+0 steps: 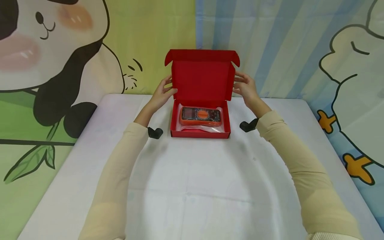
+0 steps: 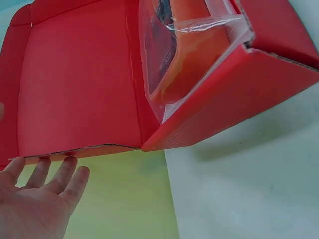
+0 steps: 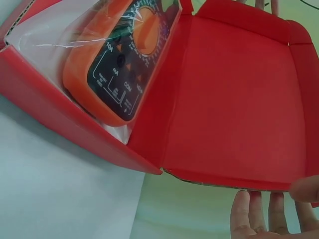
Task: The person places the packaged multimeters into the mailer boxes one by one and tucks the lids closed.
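White cloth covers the surface, with a cartoon backdrop close behind and open room in front and at both sides of the red box near its far middle. Its raised lid looks like light, bendable card, best held by the side edges, where the left hand and right hand rest straight fingers, gripping nothing. Inside lies an orange meter in slippery clear wrap, probably heavier and knock-sensitive.

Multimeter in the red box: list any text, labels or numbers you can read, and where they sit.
"10A": multimeter face, by a jack, right wrist view.
"mA": same face, beside the next jack.
"COM": same face, further along.
Other small print by the jacks and around the dial: too blurred to read.
Head and left wrist views: nothing legible.
Red box: no print visible.
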`<state>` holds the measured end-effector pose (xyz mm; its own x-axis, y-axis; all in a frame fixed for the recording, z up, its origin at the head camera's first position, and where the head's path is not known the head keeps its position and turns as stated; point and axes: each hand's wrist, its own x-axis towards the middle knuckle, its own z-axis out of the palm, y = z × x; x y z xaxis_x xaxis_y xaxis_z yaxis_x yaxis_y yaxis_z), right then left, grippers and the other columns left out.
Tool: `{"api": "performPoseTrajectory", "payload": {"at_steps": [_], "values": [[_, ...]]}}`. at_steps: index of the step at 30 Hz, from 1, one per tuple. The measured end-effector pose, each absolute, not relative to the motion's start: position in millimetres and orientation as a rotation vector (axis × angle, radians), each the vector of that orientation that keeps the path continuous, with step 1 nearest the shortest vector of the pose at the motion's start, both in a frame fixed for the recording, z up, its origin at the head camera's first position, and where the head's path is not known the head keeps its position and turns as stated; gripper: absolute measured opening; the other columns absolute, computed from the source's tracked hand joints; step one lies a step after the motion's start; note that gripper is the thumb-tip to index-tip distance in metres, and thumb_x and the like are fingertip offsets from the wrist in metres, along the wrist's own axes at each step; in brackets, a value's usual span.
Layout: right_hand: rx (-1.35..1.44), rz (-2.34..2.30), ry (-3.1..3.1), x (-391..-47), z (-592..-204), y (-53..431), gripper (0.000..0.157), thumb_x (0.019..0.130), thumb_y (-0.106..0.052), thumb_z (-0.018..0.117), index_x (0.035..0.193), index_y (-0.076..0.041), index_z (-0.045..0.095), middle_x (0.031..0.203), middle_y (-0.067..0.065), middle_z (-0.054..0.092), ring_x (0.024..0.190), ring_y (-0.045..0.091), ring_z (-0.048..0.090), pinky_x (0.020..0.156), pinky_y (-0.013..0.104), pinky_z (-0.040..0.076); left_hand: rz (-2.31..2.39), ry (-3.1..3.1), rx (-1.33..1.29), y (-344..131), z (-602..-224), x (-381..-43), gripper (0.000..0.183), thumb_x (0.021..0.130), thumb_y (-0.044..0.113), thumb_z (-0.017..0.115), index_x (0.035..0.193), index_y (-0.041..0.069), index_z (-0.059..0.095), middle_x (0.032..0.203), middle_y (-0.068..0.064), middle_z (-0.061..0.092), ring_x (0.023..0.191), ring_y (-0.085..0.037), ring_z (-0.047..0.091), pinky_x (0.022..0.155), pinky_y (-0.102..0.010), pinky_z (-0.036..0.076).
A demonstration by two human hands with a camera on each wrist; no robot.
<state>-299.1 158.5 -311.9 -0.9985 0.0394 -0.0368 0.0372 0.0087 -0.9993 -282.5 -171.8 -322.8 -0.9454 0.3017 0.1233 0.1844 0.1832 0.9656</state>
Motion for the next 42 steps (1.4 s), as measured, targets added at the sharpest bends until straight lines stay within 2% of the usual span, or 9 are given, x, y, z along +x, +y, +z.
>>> {"api": "performPoseTrajectory", "payload": {"at_steps": [4, 7, 13, 17, 25, 31, 37, 42], "values": [[-0.096, 2.246, -2.198, -297, -314, 163, 0.041, 0.101, -0.011, 0.046, 0.142, -0.012, 0.049, 0.140, 0.016, 0.050, 0.116, 0.032, 0.056, 0.104, 0.043, 0.045, 1.905, 2.359, 0.521, -172, -324, -282, 0.062, 0.097, 0.010, 0.041, 0.153, -0.003, 0.018, 0.153, -0.028, 0.024, 0.138, -0.043, 0.032, 0.113, -0.052, 0.030], [-0.104, 2.288, -2.175, -297, -314, 166, 0.038, 0.103, -0.018, 0.044, 0.140, -0.012, 0.051, 0.138, 0.015, 0.052, 0.113, 0.032, 0.059, 0.101, 0.043, 0.046, 1.955, 2.341, 0.509, -172, -325, -280, 0.058, 0.097, 0.008, 0.036, 0.152, -0.005, 0.021, 0.152, -0.029, 0.025, 0.140, -0.042, 0.028, 0.113, -0.055, 0.026], [-0.106, 2.420, -2.082, -297, -314, 165, 0.045, 0.099, -0.006, 0.031, 0.138, -0.009, 0.052, 0.138, 0.013, 0.052, 0.114, 0.030, 0.057, 0.104, 0.046, 0.043, 2.059, 2.262, 0.417, -175, -334, -286, 0.057, 0.095, 0.008, 0.030, 0.151, -0.002, 0.026, 0.151, -0.027, 0.026, 0.141, -0.039, 0.027, 0.116, -0.052, 0.025], [-0.103, 2.443, -2.046, -297, -315, 165, 0.046, 0.098, -0.008, 0.031, 0.140, -0.009, 0.051, 0.139, 0.013, 0.051, 0.118, 0.032, 0.055, 0.103, 0.045, 0.044, 2.110, 2.178, 0.378, -172, -332, -283, 0.059, 0.094, 0.010, 0.030, 0.151, -0.003, 0.024, 0.149, -0.031, 0.026, 0.138, -0.043, 0.031, 0.116, -0.050, 0.026], [-0.074, 2.500, -2.026, -298, -317, 170, 0.053, 0.093, -0.004, 0.027, 0.142, -0.011, 0.047, 0.150, 0.011, 0.039, 0.121, 0.035, 0.053, 0.098, 0.043, 0.047, 2.145, 2.123, 0.433, -174, -341, -288, 0.052, 0.102, 0.013, 0.031, 0.151, -0.006, 0.022, 0.150, -0.032, 0.028, 0.139, -0.047, 0.030, 0.114, -0.057, 0.025], [-0.049, 2.540, -2.000, -298, -321, 174, 0.045, 0.102, -0.022, 0.033, 0.144, -0.010, 0.044, 0.142, 0.011, 0.046, 0.115, 0.033, 0.056, 0.093, 0.040, 0.050, 2.188, 2.097, 0.411, -177, -354, -298, 0.050, 0.105, 0.018, 0.033, 0.149, -0.004, 0.028, 0.148, -0.028, 0.033, 0.138, -0.042, 0.035, 0.116, -0.048, 0.028], [-0.013, 2.513, -2.077, -299, -325, 172, 0.051, 0.102, -0.040, 0.036, 0.144, -0.011, 0.043, 0.143, 0.010, 0.047, 0.115, 0.029, 0.056, 0.095, 0.041, 0.049, 2.221, 2.071, 0.407, -179, -356, -298, 0.050, 0.104, 0.020, 0.032, 0.144, -0.010, 0.029, 0.145, -0.030, 0.034, 0.136, -0.044, 0.035, 0.116, -0.045, 0.028], [0.034, 2.479, -2.134, -299, -326, 172, 0.055, 0.102, -0.047, 0.032, 0.147, -0.017, 0.041, 0.148, 0.008, 0.044, 0.116, 0.027, 0.055, 0.102, 0.044, 0.045, 2.195, 2.091, 0.389, -180, -358, -297, 0.053, 0.104, 0.029, 0.030, 0.145, -0.006, 0.030, 0.145, -0.027, 0.034, 0.136, -0.042, 0.036, 0.115, -0.044, 0.030]]}}
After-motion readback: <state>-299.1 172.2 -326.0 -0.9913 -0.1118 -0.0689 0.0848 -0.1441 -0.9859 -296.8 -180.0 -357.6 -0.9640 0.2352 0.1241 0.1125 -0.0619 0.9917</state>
